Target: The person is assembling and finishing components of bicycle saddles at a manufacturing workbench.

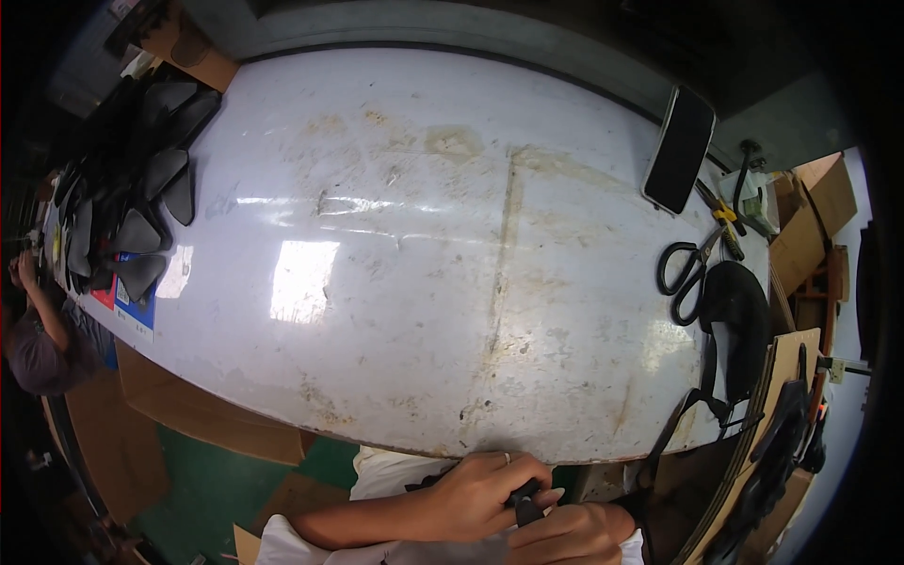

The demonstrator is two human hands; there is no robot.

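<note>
At the near edge of the table, low in the view, my left hand (490, 494) has its fingers curled round a small black piece (524, 492). Its exact kind does not show. My right hand (574, 535) is against it, fingers bent and gripping the greyish lower end of the same piece. The two hands nearly touch, and they partly cover what they hold. A ring is on a finger of the left hand.
Black curved pieces (141, 231) lie heaped at the table's left. On the right are a phone (680, 151), black-handled scissors (692, 273), yellow-and-black cutters (723, 215) and a black strapped item (737, 306). Cardboard (800, 240) stands beyond. Another person (47, 348) works at far left.
</note>
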